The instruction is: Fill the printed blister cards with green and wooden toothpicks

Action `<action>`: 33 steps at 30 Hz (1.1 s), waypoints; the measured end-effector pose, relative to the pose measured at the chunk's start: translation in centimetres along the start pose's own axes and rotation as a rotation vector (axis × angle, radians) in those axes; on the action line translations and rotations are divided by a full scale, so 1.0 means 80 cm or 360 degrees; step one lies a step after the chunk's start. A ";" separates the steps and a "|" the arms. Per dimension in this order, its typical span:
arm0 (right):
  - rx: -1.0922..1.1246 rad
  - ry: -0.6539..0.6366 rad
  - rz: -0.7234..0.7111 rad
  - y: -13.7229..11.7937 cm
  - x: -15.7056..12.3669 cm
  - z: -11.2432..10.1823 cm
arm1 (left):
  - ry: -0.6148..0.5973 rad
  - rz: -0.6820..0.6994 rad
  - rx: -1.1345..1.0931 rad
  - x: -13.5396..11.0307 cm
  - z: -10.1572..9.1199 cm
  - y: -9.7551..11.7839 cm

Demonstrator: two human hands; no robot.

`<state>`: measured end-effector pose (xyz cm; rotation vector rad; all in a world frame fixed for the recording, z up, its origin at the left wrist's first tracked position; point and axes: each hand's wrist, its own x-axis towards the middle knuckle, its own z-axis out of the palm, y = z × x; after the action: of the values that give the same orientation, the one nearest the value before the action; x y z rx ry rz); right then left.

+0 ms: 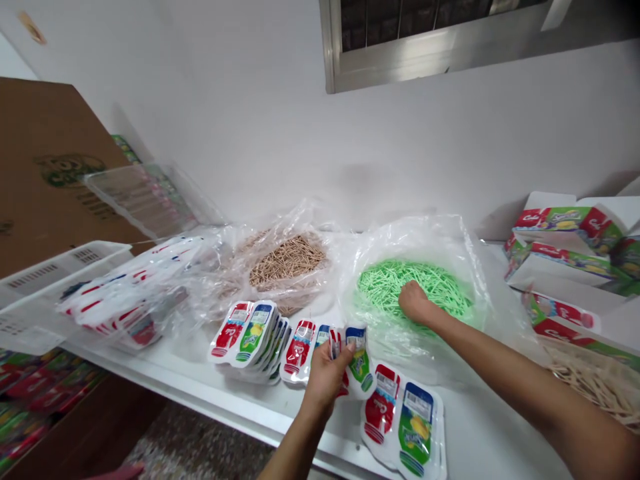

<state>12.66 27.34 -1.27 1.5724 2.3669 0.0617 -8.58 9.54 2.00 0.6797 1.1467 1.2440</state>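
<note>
My left hand (325,377) pinches a printed double packet (361,367), red on one half and green and blue with a lemon picture on the other, just above the table. My right hand (416,303) is closed, its fingertips sunk among thin green sticks (383,280) in an open clear plastic bag (405,233). Left of my left hand lie a stack of the same packets (255,333) and another group of packets (299,353), partly covered by that hand. More packets (417,427) lie close to the table's front edge, below the green sticks.
A clear bag of brown sticks (287,260) stands behind the stack. At left are wrapped packets (120,287), a white plastic basket (95,257) and a large cardboard box (45,160). Printed cartons (565,223) and pale sticks (590,387) are at right. Above is a window frame (390,63).
</note>
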 end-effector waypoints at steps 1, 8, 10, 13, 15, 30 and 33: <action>0.0025 -0.0008 0.0003 0.009 -0.009 0.003 | 0.0017 0.0042 0.0058 0.002 -0.005 0.004; 0.0406 -0.0038 -0.0010 0.056 -0.060 0.029 | -0.0500 0.0696 0.1102 0.055 0.048 0.029; 0.0565 -0.0046 -0.0068 0.061 -0.067 0.036 | -0.0835 0.0701 0.1570 0.079 0.081 0.023; 0.0750 0.0004 -0.0123 0.071 -0.077 0.044 | -0.1026 0.0573 0.1799 0.102 0.114 0.004; 0.0818 0.0078 -0.0101 0.080 -0.084 0.047 | -0.1068 0.0521 0.1866 0.107 0.121 -0.006; 0.0754 0.0554 -0.0120 0.069 -0.113 0.006 | 0.0002 0.0878 0.1369 0.153 0.174 0.011; 0.0889 0.0553 -0.0170 0.062 -0.110 0.001 | -0.0040 0.0859 0.1237 0.153 0.204 -0.015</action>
<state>20.28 21.34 1.64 1.7772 2.9147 -0.4177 6.05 23.77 2.81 1.6646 1.4873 1.1930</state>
